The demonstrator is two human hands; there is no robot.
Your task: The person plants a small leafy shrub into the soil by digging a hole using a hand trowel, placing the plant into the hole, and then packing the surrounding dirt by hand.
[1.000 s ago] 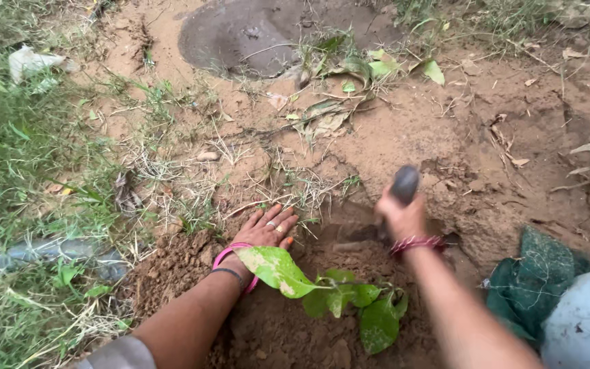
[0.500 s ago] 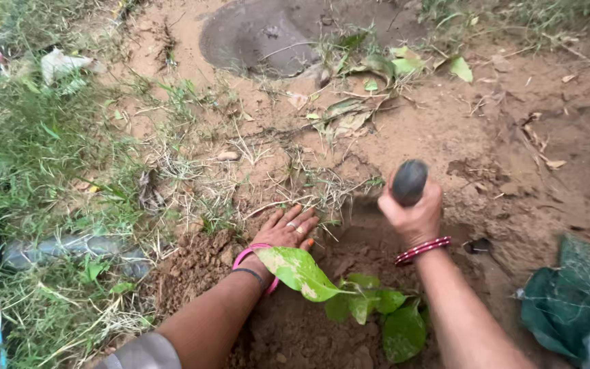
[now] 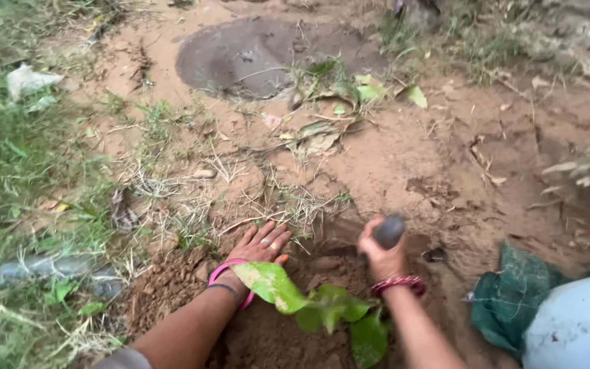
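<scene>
While right hand [image 3: 382,257] grips tool [image 3: 388,231], soil beyond open.

Outdoor garden plot, bare brown soil [image 3: 411,157], patchy grass [image 3: 8,164], dry fallen leaves [image 3: 322,137], a dug hole [image 3: 322,273], young green-leaved plant [image 3: 329,311]

Crumpled whitish wrapper [image 3: 27,80], perhaps plastic, in left grass.

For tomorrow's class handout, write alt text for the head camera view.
A person's left hand presses flat on loose brown soil while the right hand grips a dark rounded tool handle in a dug hole, behind a small green-leaved seedling. Green netting lies to the right.
</scene>
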